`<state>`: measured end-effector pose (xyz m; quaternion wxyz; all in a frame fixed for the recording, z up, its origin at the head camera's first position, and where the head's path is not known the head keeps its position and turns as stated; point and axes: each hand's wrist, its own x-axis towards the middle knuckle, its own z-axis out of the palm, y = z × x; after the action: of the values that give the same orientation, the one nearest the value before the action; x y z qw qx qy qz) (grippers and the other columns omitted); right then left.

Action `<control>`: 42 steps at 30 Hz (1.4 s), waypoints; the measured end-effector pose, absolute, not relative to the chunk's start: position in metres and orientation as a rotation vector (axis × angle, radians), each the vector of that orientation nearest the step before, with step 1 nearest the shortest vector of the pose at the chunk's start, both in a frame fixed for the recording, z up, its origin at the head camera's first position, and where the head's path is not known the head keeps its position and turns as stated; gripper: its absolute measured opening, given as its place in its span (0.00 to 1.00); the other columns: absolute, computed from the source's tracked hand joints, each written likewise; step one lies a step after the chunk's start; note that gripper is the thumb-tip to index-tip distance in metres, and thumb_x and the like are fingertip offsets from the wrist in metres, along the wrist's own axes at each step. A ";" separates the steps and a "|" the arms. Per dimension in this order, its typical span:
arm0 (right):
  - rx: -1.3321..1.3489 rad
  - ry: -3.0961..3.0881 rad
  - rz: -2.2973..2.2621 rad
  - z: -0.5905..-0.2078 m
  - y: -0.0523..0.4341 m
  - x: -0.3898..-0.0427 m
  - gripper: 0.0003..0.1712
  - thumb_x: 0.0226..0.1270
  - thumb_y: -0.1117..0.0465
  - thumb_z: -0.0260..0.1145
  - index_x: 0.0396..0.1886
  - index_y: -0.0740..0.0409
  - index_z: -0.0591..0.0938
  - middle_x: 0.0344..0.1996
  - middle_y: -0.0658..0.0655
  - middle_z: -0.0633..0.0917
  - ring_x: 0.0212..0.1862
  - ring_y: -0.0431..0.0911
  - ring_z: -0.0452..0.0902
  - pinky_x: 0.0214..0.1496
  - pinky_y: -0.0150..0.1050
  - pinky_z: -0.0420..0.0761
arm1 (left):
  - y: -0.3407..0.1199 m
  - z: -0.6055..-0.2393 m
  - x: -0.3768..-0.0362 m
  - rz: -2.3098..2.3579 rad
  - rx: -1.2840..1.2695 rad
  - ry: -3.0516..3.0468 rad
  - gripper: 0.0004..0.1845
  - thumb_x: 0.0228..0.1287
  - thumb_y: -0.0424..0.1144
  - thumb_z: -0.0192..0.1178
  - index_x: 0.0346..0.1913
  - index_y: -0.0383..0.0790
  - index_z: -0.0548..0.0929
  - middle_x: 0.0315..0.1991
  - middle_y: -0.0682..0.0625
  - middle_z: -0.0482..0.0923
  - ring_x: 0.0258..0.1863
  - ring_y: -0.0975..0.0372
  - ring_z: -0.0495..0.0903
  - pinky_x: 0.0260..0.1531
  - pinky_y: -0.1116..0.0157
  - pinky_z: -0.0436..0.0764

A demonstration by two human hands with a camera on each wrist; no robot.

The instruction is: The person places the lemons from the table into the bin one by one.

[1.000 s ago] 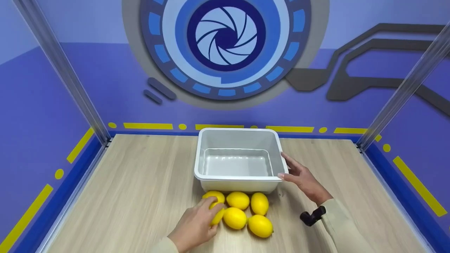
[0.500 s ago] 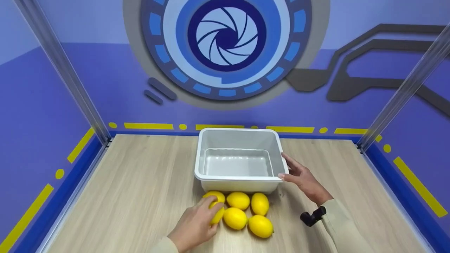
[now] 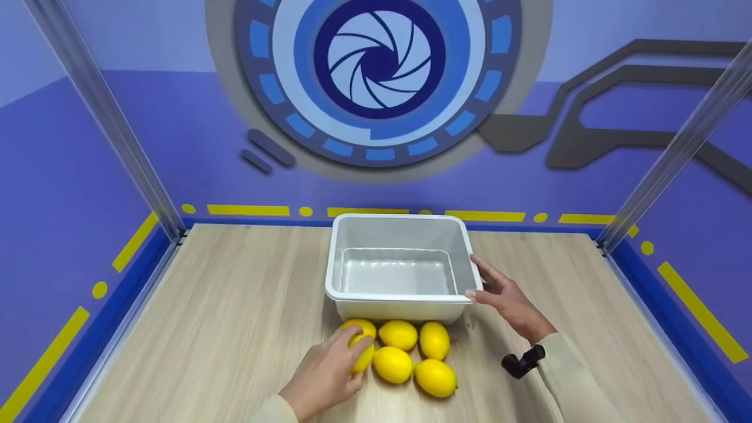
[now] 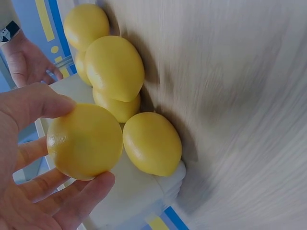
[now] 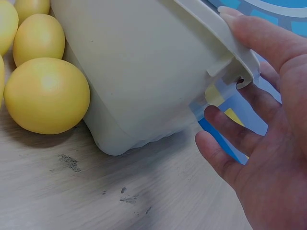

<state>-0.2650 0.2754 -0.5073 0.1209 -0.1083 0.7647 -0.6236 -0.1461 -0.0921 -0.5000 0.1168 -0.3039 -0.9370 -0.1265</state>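
Observation:
A lemon [image 4: 85, 143] sits in my left hand [image 3: 323, 376], gripped between the thumb on one side and the fingers on the other. Right behind it, partly covered by the hand, lies another lemon [image 3: 359, 325]. Beside them on the table are several more, among them a lemon [image 3: 392, 365] next to the held one and a lemon [image 3: 435, 378] at the front right. My right hand [image 3: 510, 302] grips the near right corner of a white plastic bin [image 3: 405, 298], thumb on its rim and fingers along the outside.
The bin stands on a wood-grain table [image 3: 247, 305] just behind the lemons, close to the blue back wall [image 3: 376, 194]. Metal frame posts [image 3: 111, 123] rise at the table's back corners. A black device [image 3: 523, 361] is strapped at the right wrist.

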 end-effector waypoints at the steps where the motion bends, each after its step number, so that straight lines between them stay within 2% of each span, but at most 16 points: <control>1: -0.318 2.237 -1.817 -0.508 0.275 -0.265 0.44 0.66 0.60 0.65 0.77 0.42 0.54 0.77 0.58 0.55 0.72 0.61 0.60 0.57 0.28 0.76 | -0.092 -0.500 -0.146 -0.370 -0.890 -2.740 0.27 0.49 0.40 0.68 0.56 0.47 0.77 0.53 0.47 0.75 0.50 0.57 0.78 0.28 0.61 0.83; 11: -0.304 2.250 -1.807 -0.508 0.275 -0.265 0.44 0.65 0.58 0.66 0.76 0.40 0.55 0.76 0.56 0.56 0.72 0.59 0.61 0.57 0.28 0.76 | -0.092 -0.499 -0.147 -0.371 -0.886 -2.706 0.27 0.47 0.40 0.68 0.55 0.48 0.77 0.52 0.49 0.75 0.49 0.57 0.78 0.26 0.63 0.82; 28: -0.326 2.249 -1.802 -0.508 0.276 -0.264 0.44 0.66 0.58 0.65 0.77 0.41 0.54 0.77 0.58 0.55 0.73 0.60 0.59 0.58 0.27 0.75 | -0.092 -0.493 -0.150 -0.363 -0.878 -2.787 0.26 0.52 0.41 0.68 0.57 0.49 0.77 0.56 0.48 0.74 0.52 0.57 0.78 0.35 0.61 0.84; 42: -0.325 2.230 -1.818 -0.507 0.276 -0.264 0.43 0.67 0.59 0.64 0.77 0.41 0.54 0.77 0.58 0.53 0.74 0.59 0.56 0.58 0.26 0.74 | -0.092 -0.488 -0.150 -0.385 -0.881 -2.778 0.26 0.53 0.41 0.67 0.57 0.48 0.76 0.55 0.48 0.74 0.51 0.57 0.78 0.34 0.61 0.84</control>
<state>-0.2643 0.2762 -0.5074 0.1228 -0.1114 0.7644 -0.6230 -0.1505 -0.0922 -0.4881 0.1010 -0.2982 -0.9402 -0.1302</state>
